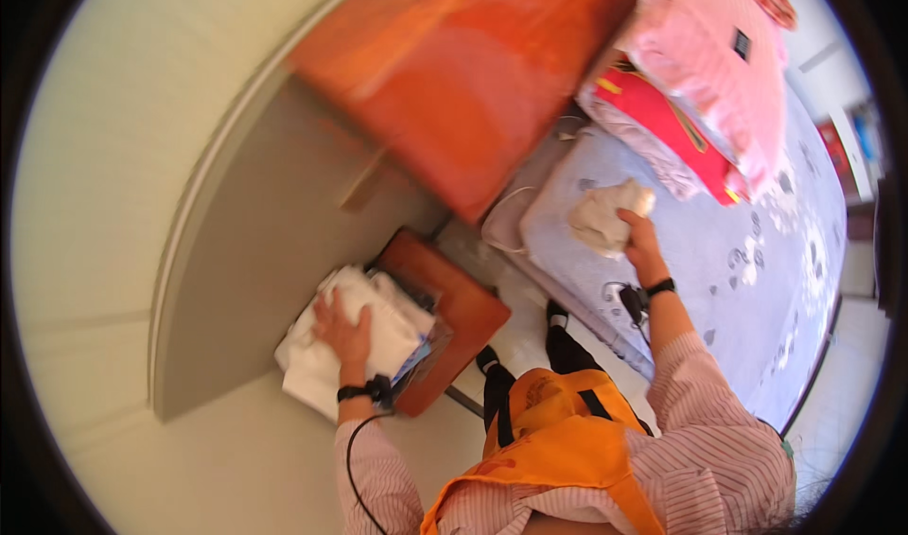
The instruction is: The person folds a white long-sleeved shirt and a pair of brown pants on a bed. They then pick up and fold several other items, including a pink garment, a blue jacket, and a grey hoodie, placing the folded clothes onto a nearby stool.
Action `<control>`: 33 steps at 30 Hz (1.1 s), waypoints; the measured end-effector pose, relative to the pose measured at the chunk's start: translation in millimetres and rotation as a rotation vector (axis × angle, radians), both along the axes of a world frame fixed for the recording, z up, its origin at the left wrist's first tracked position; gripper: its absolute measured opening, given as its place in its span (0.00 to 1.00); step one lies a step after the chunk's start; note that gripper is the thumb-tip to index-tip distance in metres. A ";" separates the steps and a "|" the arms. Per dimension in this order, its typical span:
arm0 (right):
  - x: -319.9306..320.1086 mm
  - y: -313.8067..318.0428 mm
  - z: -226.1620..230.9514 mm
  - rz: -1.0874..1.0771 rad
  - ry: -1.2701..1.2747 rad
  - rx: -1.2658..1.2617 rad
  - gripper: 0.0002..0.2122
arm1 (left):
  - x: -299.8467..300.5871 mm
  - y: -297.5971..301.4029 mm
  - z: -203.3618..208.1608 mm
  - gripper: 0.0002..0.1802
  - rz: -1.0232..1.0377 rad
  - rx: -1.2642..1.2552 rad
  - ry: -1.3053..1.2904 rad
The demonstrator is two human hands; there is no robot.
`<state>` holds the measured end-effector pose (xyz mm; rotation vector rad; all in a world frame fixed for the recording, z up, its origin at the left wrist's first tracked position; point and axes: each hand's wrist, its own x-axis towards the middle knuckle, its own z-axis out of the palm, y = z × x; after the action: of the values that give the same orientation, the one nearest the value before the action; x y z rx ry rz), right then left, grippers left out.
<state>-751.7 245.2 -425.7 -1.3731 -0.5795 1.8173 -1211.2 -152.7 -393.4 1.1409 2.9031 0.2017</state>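
My right hand point(643, 244) grips a crumpled off-white cloth point(602, 217) over the near-left part of the bed. The thumb lies on top of the cloth, and most of the other fingers are hidden. My left hand point(343, 332) rests with spread fingers on a white bundle point(317, 369), which looks like folded fabric or soft packs. That bundle sits on a small reddish-brown wooden stand point(461, 322), beside some clear and bluish plastic wrapping point(416, 357).
A glossy orange-brown wooden surface point(445, 81) fills the top. The bed point(719, 289) has a grey-blue floral cover. Pink frilled pillows point(705, 62) and a red folded textile point(662, 123) are piled on it. A grey panel point(255, 242) stands at left. A white cord point(506, 204) hangs by the mattress.
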 end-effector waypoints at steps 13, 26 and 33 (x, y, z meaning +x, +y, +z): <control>-229.4 -209.1 197.0 0.696 0.418 -0.072 0.25 | -21.3 -24.5 66.3 0.31 0.083 0.759 -0.745; -295.8 -337.7 179.4 0.983 0.369 -0.204 0.22 | 73.8 -145.2 92.6 0.40 0.496 1.556 -1.547; -250.5 -339.5 155.4 1.070 0.199 -0.214 0.22 | 84.9 -127.4 112.9 0.31 0.696 1.208 -1.577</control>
<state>-1002.2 -94.3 -270.3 -1.0339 -1.1775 2.8788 -1126.3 -280.1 -280.5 -0.3120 1.3301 1.8522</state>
